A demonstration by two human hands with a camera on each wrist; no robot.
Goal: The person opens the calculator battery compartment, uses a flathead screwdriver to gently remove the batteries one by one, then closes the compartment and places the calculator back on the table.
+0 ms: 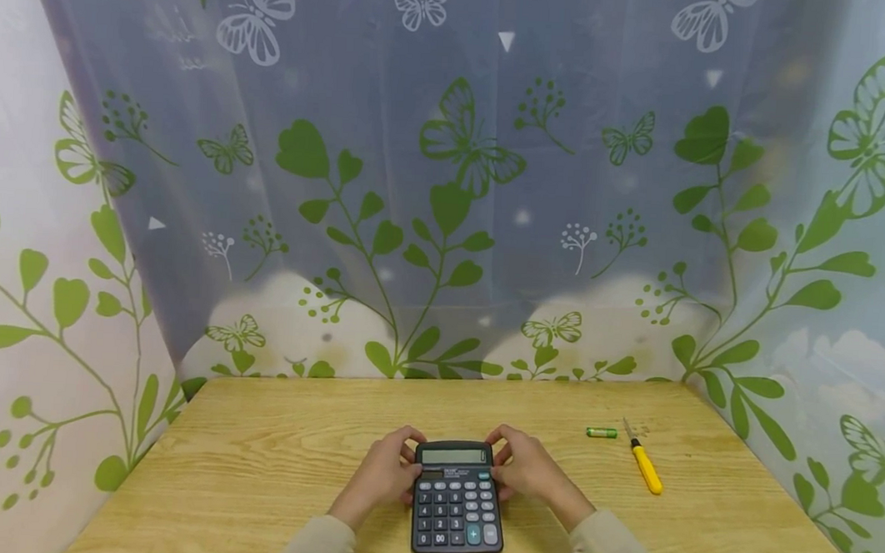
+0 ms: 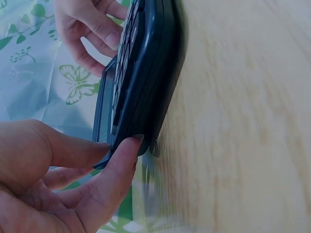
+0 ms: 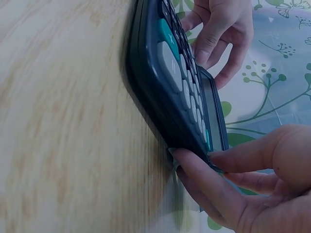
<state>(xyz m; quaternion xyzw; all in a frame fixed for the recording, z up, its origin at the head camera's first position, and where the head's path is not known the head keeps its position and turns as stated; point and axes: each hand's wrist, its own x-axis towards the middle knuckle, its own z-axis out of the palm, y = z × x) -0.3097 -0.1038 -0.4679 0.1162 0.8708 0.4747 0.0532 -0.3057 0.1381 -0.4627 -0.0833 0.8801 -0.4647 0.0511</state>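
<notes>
A dark desktop calculator [image 1: 440,552] faces up at the front middle of the table, its display [image 1: 451,456] at the far end. On its left side, near the display, the left hand [image 1: 381,475] grips the edge between thumb and fingers. Opposite it, the right hand [image 1: 536,472] holds the right edge in the same way. The left wrist view shows the thumb and a finger of the left hand [image 2: 73,179] at the casing's corner. From the right wrist, the right hand [image 3: 248,179] pinches the other edge. The calculator's underside is hidden.
Right of the hands, a green battery [image 1: 601,433] lies on the wooden table [image 1: 276,443]. Beside it is a screwdriver [image 1: 646,469] with a yellow handle, and some tiny pieces [image 1: 641,431] lie by its shaft. A patterned curtain [image 1: 384,248] hangs behind the table.
</notes>
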